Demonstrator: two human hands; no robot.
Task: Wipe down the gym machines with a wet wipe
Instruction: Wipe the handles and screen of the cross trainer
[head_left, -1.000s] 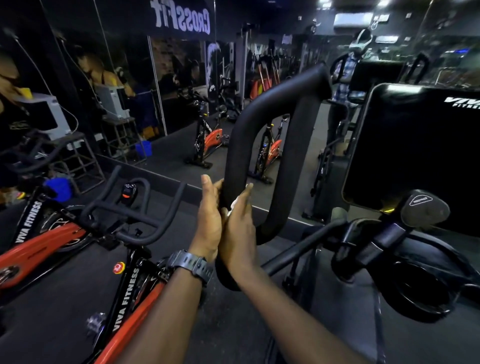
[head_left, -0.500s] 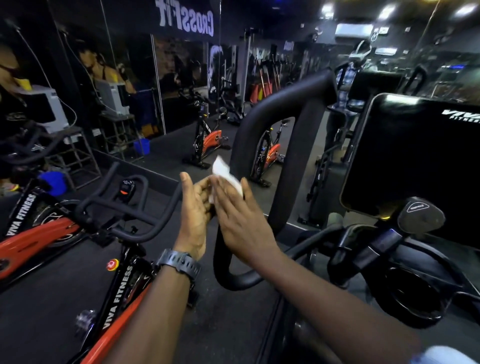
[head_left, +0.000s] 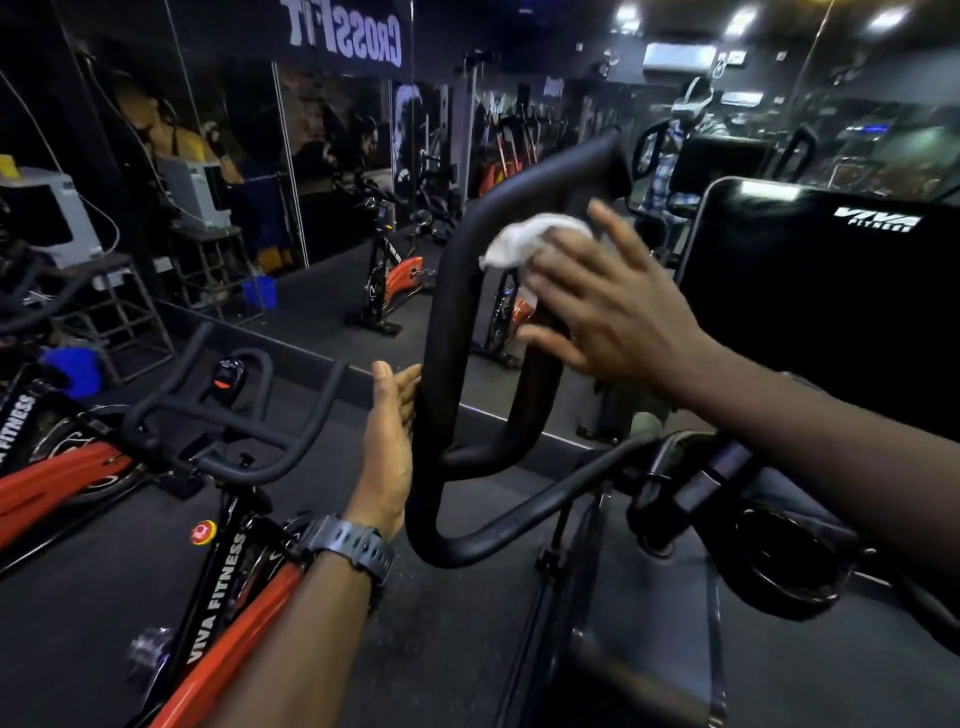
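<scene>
Two hands work at one looped black handlebar (head_left: 447, 322) of a gym machine. The right hand (head_left: 608, 306) has its fingers spread nearly straight, an open grip that presses one crumpled white wipe (head_left: 524, 236) against the upper right bar of the loop, near the bend at the top. The wipe bulges out past the fingertips toward the left. The left hand (head_left: 387, 447), wearing one dark wristwatch (head_left: 353, 545), also has an open grip, its fingers straight and together, the fingertips touching the outer left side of the loop lower down.

To the right of the loop stands one black glossy panel (head_left: 821, 291) printed with a white logo. To the left stands one red and black exercise bike (head_left: 208, 545) with its own curved handlebars. Two more red bikes (head_left: 400, 280) show farther off by the mirror wall (head_left: 332, 156), the second partly hidden behind the loop. One blue bin (head_left: 258, 292) sits on the floor (head_left: 104, 613) near a metal stand.
</scene>
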